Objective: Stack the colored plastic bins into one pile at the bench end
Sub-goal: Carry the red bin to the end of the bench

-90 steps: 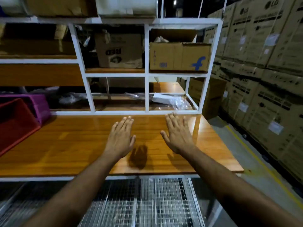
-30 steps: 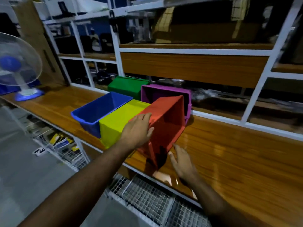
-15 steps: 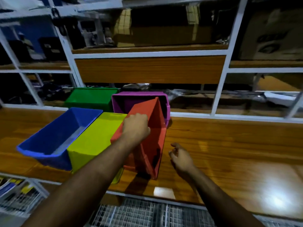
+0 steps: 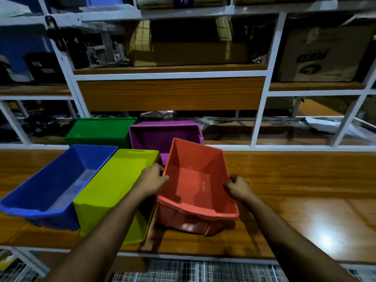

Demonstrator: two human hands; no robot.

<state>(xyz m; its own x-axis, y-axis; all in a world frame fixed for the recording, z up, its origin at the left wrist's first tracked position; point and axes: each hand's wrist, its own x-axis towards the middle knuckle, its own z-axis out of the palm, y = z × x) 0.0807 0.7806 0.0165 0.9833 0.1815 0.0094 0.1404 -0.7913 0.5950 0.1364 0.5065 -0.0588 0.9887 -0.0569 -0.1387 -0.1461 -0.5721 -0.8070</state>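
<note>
The red bin [image 4: 195,186] sits open side up near the front edge of the tabletop [image 4: 295,200], held between both hands: the left hand [image 4: 151,181] is curled over its left rim, thumb inside, and the right hand [image 4: 238,187] is closed on its right rim, so each grip pinches a side wall. Both forearms reach forward from the lower corners, wrists roughly level. The bin's near end looks slightly raised off the wood, though the shadow makes that hard to confirm. Just beside it on the left stands the yellow bin [image 4: 116,192], then the blue bin [image 4: 53,186]; behind them, towards the back edge, are the purple bin [image 4: 162,135] and the green bin [image 4: 99,131].
</note>
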